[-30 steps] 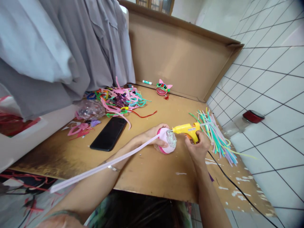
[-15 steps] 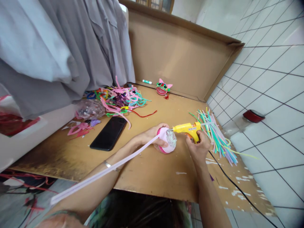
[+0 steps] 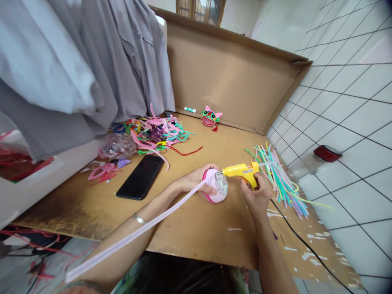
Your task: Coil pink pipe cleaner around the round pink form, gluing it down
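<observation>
My left hand is closed around a small clear plastic cup-like piece wrapped in pale pink and lilac pipe cleaner, with a darker pink band at its left edge. From the wrap, a long lilac pipe cleaner trails down over my left forearm. My right hand grips a yellow hot glue gun with a clear glue stick in its back. Its metal nozzle meets the wrapped piece near the upper edge of the pipe cleaner.
A black phone lies left of my hands. Behind it sit tangled pipe cleaners. Straight pipe cleaners lie at right, beside the glue gun's black cord. A small animal-face figure and glue stick tube stand by the cardboard wall.
The view has tilted slightly, so things sit a little lower. The glue gun nozzle stays at the wrapped piece, and both hands keep their hold.
</observation>
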Motion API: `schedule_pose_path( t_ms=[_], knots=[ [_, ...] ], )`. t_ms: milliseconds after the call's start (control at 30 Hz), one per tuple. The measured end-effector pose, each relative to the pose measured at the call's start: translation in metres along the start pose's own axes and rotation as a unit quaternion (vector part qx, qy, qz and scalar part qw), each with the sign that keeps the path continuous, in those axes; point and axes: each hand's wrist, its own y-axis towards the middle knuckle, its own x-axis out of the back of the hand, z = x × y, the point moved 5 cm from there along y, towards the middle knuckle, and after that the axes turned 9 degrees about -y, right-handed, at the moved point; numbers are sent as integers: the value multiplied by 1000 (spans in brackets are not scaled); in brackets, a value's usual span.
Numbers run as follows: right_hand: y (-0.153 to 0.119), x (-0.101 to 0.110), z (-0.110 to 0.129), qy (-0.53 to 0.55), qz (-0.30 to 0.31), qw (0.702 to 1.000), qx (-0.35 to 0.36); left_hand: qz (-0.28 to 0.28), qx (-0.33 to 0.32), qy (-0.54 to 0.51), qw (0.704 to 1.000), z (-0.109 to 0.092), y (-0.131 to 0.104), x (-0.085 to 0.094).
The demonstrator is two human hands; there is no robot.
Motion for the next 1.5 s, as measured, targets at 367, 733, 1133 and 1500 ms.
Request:
schedule_pose_path(
  t_ms=[367, 733, 1133, 1500],
  knots=[
    [1, 2, -1, 16, 2, 999, -39, -2, 11, -11, 1000, -1, -2, -1],
    [-3, -4, -5, 12, 14, 1000, -20, 0, 11, -15, 1000, 3, 0, -1],
    [1, 0, -1, 4, -3, 1000, -8, 9, 1, -14, 1000, 3, -1, 0],
    [-2, -3, -3, 11, 7, 1000, -2, 5, -12, -15, 1000, 0, 2, 0]
  ],
)
